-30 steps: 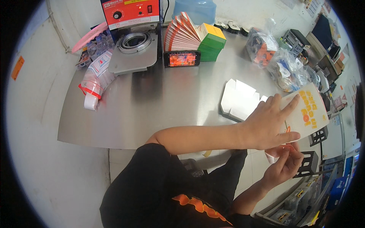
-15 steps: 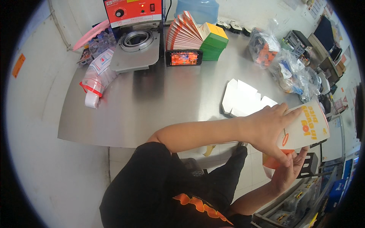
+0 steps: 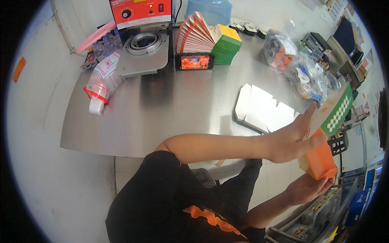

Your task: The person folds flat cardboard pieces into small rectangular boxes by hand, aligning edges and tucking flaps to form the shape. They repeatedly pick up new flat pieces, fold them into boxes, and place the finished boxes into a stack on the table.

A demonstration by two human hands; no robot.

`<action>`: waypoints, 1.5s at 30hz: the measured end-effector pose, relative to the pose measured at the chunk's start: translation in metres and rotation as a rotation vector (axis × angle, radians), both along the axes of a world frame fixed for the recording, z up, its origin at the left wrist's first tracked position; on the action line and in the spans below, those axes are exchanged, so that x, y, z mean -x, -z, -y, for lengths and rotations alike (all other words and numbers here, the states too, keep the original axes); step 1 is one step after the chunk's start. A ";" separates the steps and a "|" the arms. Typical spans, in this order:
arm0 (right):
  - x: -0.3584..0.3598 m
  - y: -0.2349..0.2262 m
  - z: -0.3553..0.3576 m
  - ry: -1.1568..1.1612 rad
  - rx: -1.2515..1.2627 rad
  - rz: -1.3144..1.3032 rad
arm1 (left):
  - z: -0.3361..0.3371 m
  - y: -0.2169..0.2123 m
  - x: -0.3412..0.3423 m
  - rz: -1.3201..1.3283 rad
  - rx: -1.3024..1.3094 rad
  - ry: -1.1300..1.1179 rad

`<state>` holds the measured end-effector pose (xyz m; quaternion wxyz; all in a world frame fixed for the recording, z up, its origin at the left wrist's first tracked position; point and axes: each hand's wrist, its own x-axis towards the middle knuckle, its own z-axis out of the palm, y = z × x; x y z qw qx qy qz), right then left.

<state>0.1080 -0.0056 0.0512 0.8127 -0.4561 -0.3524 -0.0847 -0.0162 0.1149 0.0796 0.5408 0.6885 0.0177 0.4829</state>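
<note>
A folding paper carton (image 3: 318, 157) with orange, cream and green checkered panels is off to the right, past the table edge. My left hand (image 3: 289, 141) is closed around its upper part, the thumb and fingers on either side. At the carton's lower orange end, my right hand (image 3: 310, 189) is closed with its fingertips pressed on the end flap. Part of the carton is hidden behind my left hand. Close to my left hand, a stack of flat white carton blanks (image 3: 261, 107) lies on the metal table (image 3: 190, 109).
A red-fronted machine (image 3: 142, 14) with a ringed metal plate stands at the back left, beside a plastic bag (image 3: 103, 81). Behind a propped phone (image 3: 194, 62) are fanned cartons (image 3: 194, 36) and a green-yellow stack (image 3: 227, 44). Clear bags (image 3: 308, 77) sit at the back right.
The carton has turned, so its orange side and green checkered panel now show instead of the printed cream face. My right hand has shifted down and right to the carton's lower end.
</note>
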 end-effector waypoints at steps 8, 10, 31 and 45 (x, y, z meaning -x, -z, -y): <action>0.004 0.005 -0.006 0.172 -0.118 0.291 | 0.025 -0.023 0.032 -0.353 -0.697 -0.179; 0.020 -0.010 -0.015 0.398 -0.272 0.240 | 0.029 -0.010 0.021 -0.043 -0.594 -0.337; 0.018 0.026 -0.031 0.125 0.233 0.448 | 0.018 -0.006 0.010 0.128 -0.262 -0.277; 0.027 -0.012 -0.029 -0.100 0.043 0.250 | 0.012 0.005 0.001 0.246 -0.512 -0.293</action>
